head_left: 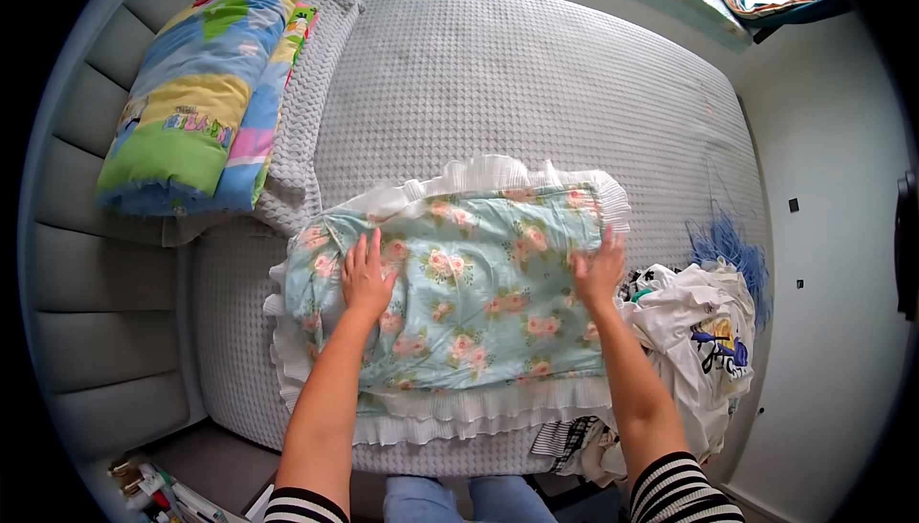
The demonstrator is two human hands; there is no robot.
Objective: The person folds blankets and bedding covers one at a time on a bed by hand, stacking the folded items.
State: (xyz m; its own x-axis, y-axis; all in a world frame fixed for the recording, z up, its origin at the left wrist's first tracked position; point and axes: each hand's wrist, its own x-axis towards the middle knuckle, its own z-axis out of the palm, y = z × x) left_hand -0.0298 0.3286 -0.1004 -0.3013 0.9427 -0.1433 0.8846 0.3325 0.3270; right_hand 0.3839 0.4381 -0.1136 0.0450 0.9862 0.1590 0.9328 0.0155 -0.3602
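A pale green pillowcase (479, 298) with pink roses and a white pleated ruffle lies spread out on the bed in front of me. My left hand (367, 279) rests on its left part, palm down with the fingers spread. Near its right end is my right hand (599, 269), slightly blurred, with the fingers apart and nothing gripped. I cannot tell whether the right palm presses on the cloth or hovers just over it. Small wrinkles run across the fabric, and the ruffle stands up a little along the far edge.
A folded, colourful quilt (196, 102) lies on a grey pillow (325, 64) by the padded headboard (105, 274). At the right, a heap of white clothes (689, 322) sits beside blue stringy material (732, 245). A grey textured cover (536, 73) is on the bed. Small items (144, 485) stand at lower left.
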